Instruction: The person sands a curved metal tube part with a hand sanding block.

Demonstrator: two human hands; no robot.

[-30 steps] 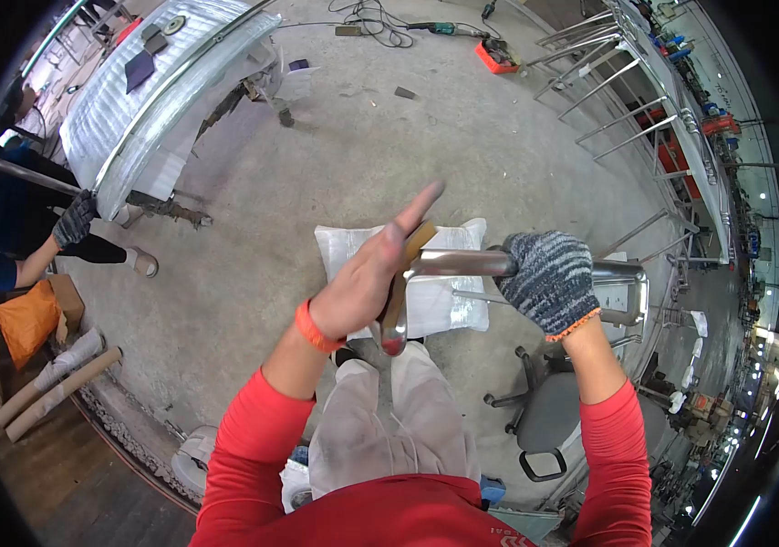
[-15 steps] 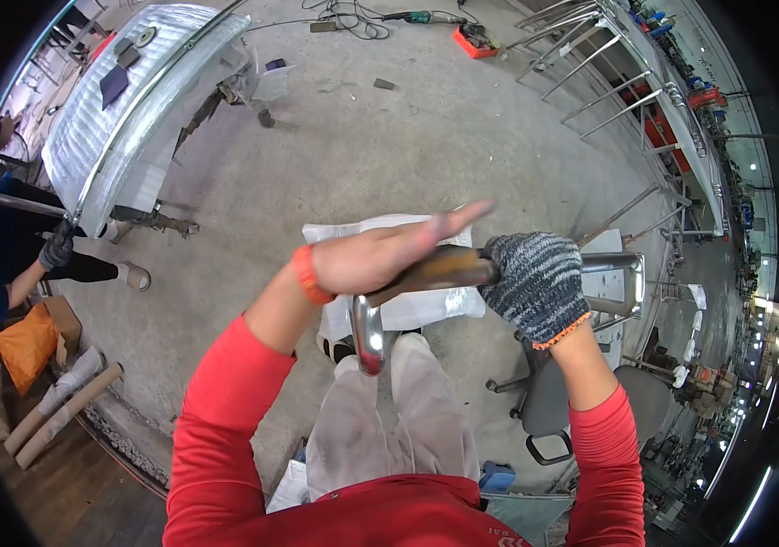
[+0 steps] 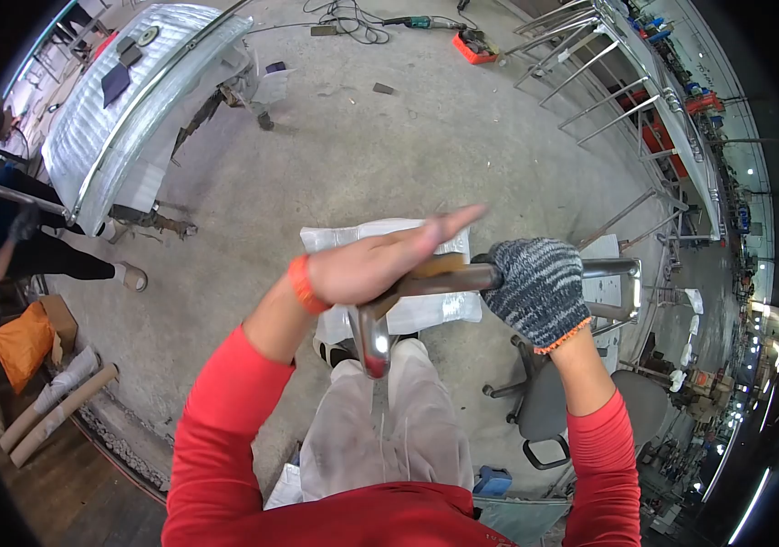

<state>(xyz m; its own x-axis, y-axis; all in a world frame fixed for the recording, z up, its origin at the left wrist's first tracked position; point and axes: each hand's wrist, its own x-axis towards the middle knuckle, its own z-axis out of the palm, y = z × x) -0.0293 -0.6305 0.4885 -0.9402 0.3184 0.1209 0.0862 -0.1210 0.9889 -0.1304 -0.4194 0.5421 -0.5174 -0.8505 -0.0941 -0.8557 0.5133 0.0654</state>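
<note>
My left hand (image 3: 367,263), bare with an orange band at the wrist, lies flat along the top of a shiny metal tube frame (image 3: 449,279), fingers stretched out toward the right. Under the palm and fingers shows a yellowish-brown strip (image 3: 437,265) against the tube; most of it is hidden by the hand. In a grey knitted glove with an orange cuff, my right hand (image 3: 535,290) is wrapped round the same tube. One bent tube end (image 3: 373,351) points down toward my legs, while the far part of the frame (image 3: 622,267) sticks out past my right hand.
White wrapping (image 3: 435,308) lies on the floor by my feet. A grey chair (image 3: 545,401) stands to the right. On the left, a person (image 3: 20,228) stands by a wrapped table (image 3: 88,118). Metal frames (image 3: 608,91) line the right; a power tool (image 3: 421,21) lies ahead.
My left hand has shifted slightly left and down along the tube, staying flat. The tube's bent end has tilted a little. The right hand keeps its grip.
</note>
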